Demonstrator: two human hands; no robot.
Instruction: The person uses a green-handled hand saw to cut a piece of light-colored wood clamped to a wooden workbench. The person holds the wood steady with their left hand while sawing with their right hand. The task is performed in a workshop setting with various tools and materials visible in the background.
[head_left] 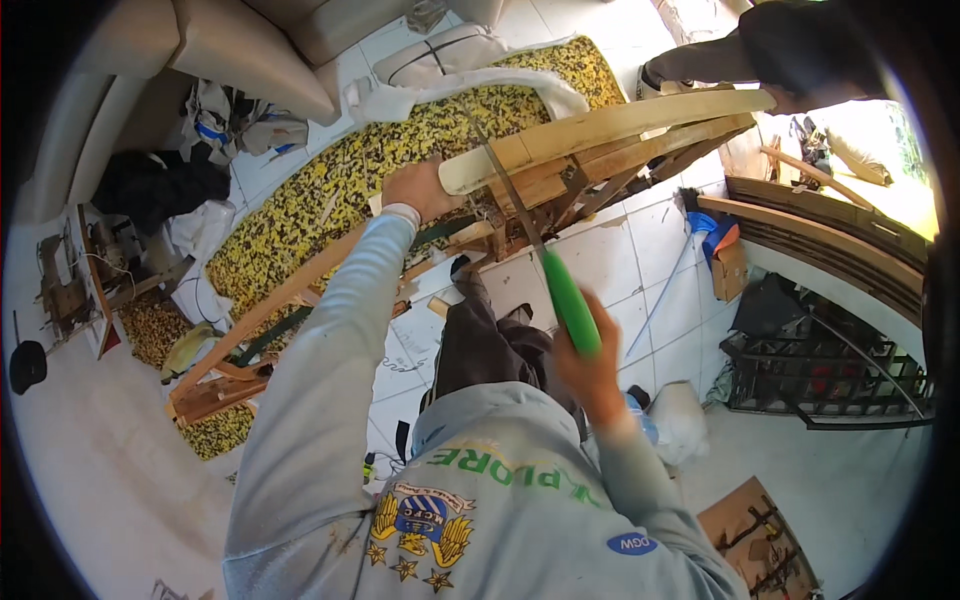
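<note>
The saw handle (573,305) looks smooth plastic, the board (620,120) matt wood.

A green-handled saw (556,270) slants; its thin blade (517,200) crosses a pale wooden board (600,125) near its left end.

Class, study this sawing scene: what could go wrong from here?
1. The left hand grips the board close to the saw blade; a slip might cut it.
2. The blade's tip pokes past the board, over the speckled yellow padding in this view, and may snag it if they are close enough.
</note>
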